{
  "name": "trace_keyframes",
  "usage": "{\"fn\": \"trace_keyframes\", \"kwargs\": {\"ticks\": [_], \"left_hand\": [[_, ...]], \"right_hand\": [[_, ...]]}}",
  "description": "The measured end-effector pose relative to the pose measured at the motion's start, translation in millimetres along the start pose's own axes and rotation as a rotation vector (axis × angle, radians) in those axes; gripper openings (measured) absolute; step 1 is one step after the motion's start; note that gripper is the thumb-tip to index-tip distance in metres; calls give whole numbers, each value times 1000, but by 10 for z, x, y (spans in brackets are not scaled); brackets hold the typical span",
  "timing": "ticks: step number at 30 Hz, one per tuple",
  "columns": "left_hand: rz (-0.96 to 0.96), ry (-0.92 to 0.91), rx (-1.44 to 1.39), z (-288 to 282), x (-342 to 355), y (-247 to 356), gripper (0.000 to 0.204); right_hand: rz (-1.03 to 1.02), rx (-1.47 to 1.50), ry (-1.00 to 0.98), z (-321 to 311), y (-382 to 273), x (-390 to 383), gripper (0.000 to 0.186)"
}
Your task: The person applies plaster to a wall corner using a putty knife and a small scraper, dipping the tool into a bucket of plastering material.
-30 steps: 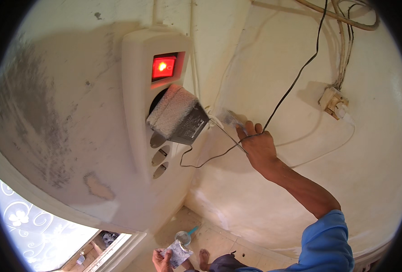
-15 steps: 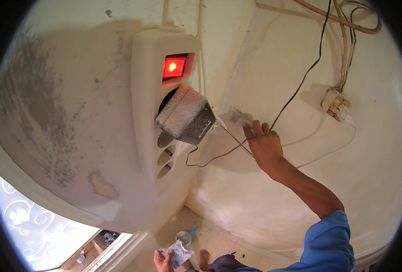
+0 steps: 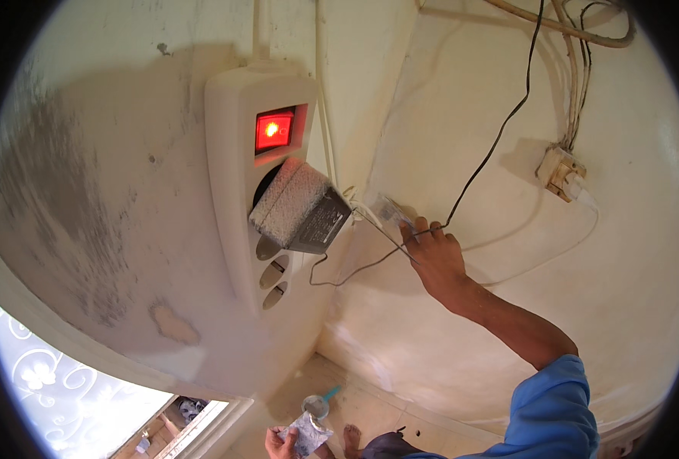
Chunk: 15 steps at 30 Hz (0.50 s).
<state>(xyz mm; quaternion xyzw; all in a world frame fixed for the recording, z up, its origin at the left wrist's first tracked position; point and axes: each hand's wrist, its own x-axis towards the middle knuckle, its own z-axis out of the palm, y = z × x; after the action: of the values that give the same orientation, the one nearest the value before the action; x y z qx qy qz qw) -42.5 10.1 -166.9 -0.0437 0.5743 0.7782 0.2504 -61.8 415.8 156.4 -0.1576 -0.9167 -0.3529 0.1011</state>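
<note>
At the wall corner, my right hand (image 3: 437, 260) pinches a thin, flat, see-through piece (image 3: 394, 214) whose kind I cannot make out. Its far end lies close to the wall. A thin black cable (image 3: 477, 183) crosses my fingers. Low in the picture, my left hand (image 3: 280, 444) grips a crumpled silvery packet (image 3: 309, 436). Just beyond the packet, a small cup (image 3: 316, 406) with a blue handle is down at floor level, its contents unclear.
A white power strip (image 3: 228, 153) with a lit red switch (image 3: 274, 130) hangs on the left wall. A dusty black adapter (image 3: 301, 206) sticks out of it. On the right wall is a yellowed socket (image 3: 561, 174) with a white plug. A patterned bright pane (image 3: 56, 382) fills the lower left.
The view has shifted slightly, so the power strip sits further left and lower. My right hand stays by the corner with the flat piece; my left still grips the packet.
</note>
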Motion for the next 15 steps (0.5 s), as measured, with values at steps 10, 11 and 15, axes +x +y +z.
{"fn": "trace_keyframes", "kwargs": {"ticks": [10,11,15], "left_hand": [[-43,-18,40,-98,22,55,19],[-45,-15,24,-64,23,75,20],[-1,-15,-13,-39,7,101,21]], "right_hand": [[-76,34,88,27,-92,55,64],[-68,40,66,52,-104,54,63],[-33,100,23,25,-60,-47,61]]}}
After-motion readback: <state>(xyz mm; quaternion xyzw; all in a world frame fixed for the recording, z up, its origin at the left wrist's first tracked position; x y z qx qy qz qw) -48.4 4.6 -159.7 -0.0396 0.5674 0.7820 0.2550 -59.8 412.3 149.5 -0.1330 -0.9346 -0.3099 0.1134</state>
